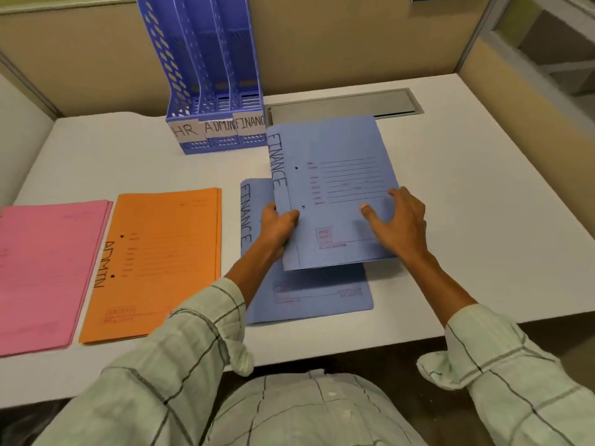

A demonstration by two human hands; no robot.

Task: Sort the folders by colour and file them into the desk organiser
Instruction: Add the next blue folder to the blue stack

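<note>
A blue folder marked FINANCE (pixel 335 149) is lifted off the desk and tilted toward the organiser. My left hand (pixel 277 225) grips its spine edge. My right hand (pixel 397 217) presses on its cover with fingers spread and holds its right side. Another blue FINANCE folder (pixel 309 294) lies flat beneath it. An orange stack marked ADMIN (pixel 161 262) lies to the left, and a pink stack (pixel 45 272) at the far left. The blue three-slot desk organiser (pixel 209 91), labelled HR, ADMIN and FINANCE, stands at the back with no folders showing in its slots.
The white desk (pixel 483 204) is enclosed by beige partition walls (pixel 354 43). A grey cable hatch (pixel 341 104) is set into the desk behind the lifted folder. The desk's front edge runs just before my body.
</note>
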